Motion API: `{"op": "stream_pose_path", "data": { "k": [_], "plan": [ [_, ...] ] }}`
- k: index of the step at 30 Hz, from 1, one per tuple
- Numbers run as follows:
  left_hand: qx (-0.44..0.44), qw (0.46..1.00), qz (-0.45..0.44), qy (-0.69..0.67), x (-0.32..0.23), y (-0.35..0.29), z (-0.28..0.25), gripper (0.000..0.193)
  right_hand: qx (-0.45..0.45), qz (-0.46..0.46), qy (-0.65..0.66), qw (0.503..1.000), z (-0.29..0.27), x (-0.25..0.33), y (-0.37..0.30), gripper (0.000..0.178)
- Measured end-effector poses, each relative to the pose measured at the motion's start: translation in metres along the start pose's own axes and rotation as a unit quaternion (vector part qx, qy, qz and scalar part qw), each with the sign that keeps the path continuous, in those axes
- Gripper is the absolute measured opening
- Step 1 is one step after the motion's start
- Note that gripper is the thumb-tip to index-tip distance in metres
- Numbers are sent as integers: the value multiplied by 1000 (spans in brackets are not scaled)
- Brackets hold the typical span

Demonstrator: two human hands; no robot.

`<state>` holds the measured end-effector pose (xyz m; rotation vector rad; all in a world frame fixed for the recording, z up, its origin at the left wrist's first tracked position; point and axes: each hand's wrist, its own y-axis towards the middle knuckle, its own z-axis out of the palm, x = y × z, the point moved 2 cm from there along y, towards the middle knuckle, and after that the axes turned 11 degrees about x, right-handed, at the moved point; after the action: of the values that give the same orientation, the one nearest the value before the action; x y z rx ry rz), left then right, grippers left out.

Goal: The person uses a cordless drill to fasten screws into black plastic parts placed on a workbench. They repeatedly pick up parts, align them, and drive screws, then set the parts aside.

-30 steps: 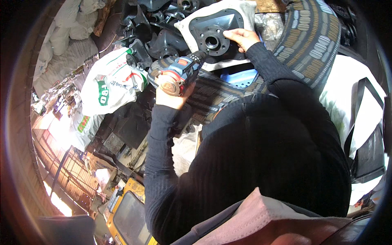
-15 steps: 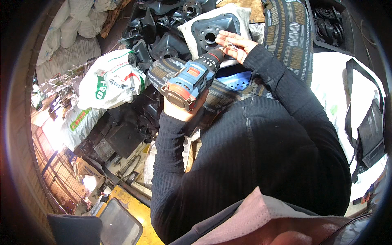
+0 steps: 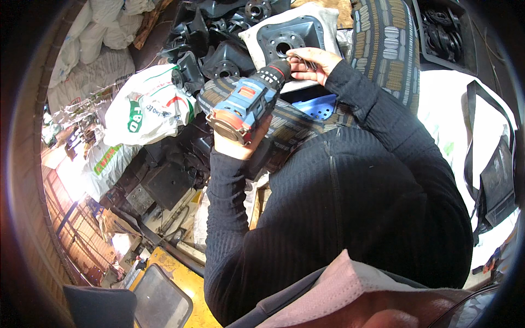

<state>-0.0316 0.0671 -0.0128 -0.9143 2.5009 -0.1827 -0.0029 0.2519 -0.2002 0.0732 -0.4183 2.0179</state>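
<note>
Head view: our left hand (image 3: 235,147) wraps around a blue-and-red cordless drill (image 3: 249,104), its chuck pointing toward our right hand (image 3: 326,63). There we pinch slender metal pieces (image 3: 310,64) between bent fingers, near a dark flanged housing (image 3: 298,34) resting on white padding (image 3: 250,41).

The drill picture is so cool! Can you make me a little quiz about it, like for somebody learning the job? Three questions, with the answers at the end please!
1. Which hand holds the drill?
2. True or false: the right hand is empty.
3. Just below the white pad in the picture is a piece full of little holes. What colour is it? a) yellow b) blue c) green

Key:
1. The left hand.
2. False: its fingers hold small thin metal pieces.
3. b) blue
</note>
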Motion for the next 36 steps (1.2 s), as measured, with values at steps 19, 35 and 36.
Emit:
{"op": "stream_pose_path", "data": {
  "k": [19, 35, 36],
  "plan": [
    [49, 998, -37, 28, 8, -10, 10, 33, -75, 13, 59, 995, -1, -9, 3, 24],
    [83, 995, -28, 46, 21, 16, 10, 35, -315, -65, -154, 934, -58, 6, 4, 28],
    [99, 993, -23, 62, 22, 19, 10, 35, -339, -48, -192, 920, -54, 7, 10, 28]
  ]
}}
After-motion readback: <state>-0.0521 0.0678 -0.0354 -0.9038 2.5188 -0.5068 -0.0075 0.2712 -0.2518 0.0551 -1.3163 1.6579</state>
